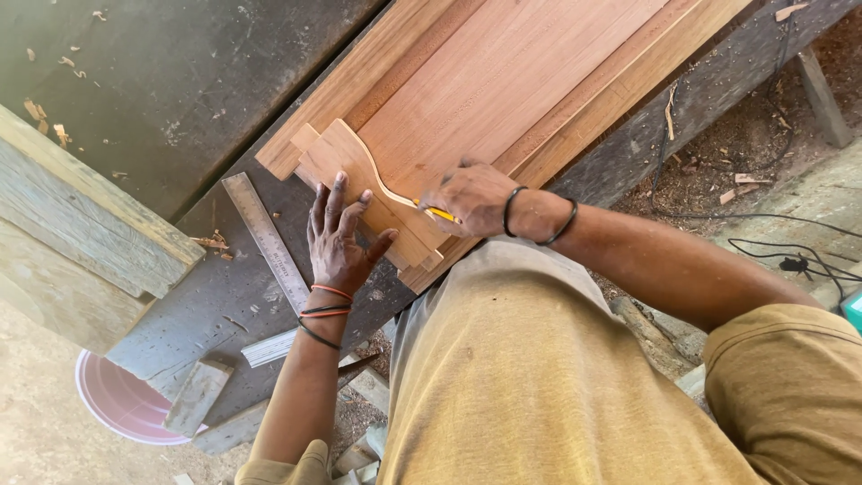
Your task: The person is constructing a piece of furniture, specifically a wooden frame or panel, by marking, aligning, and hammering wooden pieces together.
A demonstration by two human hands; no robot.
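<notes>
From the head view, no package or label shows; a pink round basin (121, 400) sits on the floor at lower left. The left hand (339, 241) lies flat, fingers spread and released, pressing a curved wooden template (359, 175) onto stacked reddish boards (503, 81). The right hand (471, 198), just beside it, is clenched around a yellow pencil (442, 215), whose tip meets the template's wavy edge. The boards are smooth and straight-grained, resting on a dark, scuffed table (224, 296). A steel ruler (267, 241) lies on the table, near the left hand.
</notes>
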